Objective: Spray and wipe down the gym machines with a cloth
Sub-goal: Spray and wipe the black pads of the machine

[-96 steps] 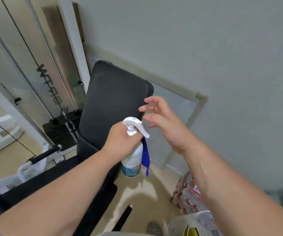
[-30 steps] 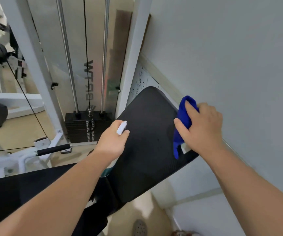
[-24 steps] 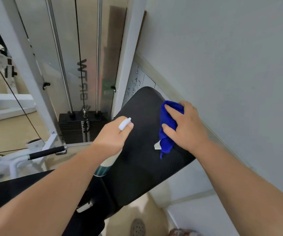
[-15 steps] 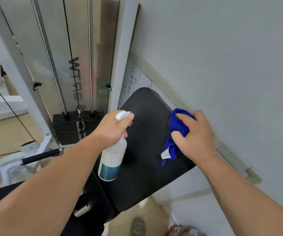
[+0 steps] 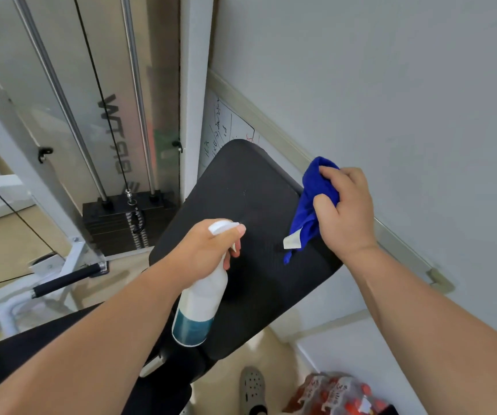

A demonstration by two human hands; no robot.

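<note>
While the left hand grips the spray bottle by its neck at centre frame, nozzle toward the black back pad, the right hand holds the blue cloth bunched in curled fingers at the pad's right edge. Step judged: spraying the pad ahead of wiping. The next move calls for pressing the cloth down and sweeping it across the pad. The hand largely covers the trigger, no wetness can be made out on the pad, and the seat is cut off at lower left.
</note>
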